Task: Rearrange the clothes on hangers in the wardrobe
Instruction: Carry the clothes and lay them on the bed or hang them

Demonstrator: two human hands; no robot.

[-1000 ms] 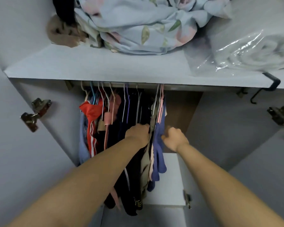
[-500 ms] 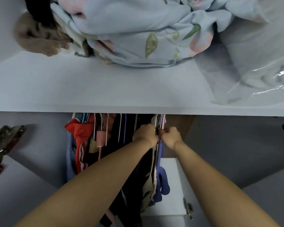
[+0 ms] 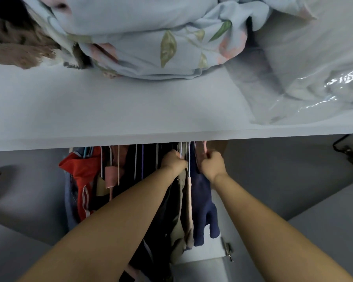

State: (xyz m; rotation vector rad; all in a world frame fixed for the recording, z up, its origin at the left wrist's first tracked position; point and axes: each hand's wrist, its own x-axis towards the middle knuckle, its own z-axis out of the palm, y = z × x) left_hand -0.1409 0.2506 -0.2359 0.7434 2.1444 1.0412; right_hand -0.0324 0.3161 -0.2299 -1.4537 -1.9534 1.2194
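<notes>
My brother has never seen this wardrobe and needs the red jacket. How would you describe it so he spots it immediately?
Find the wide white shelf with bedding on top; clothes hang in a row beneath it. Go to the row's left end. The red jacket is the only bright red piece there, with white stripes running down it, hanging just right of a blue denim garment.

From my feed: both arms bare, stretched fwd & up, forearms coming in from the near L and near R corners and converging at far centre. L hand (image 3: 174, 161) is fisted, back of hand toward me, fingers curled on a white hanger (image 3: 189, 163). R hand (image 3: 212, 165) sits just right of it, also fisted, wrist a bit bent, fingers (image 3: 209, 155) gripping a pink hanger (image 3: 204, 148). Narrow gap btwn the hands, not touching. Elbows out of frame.
</notes>
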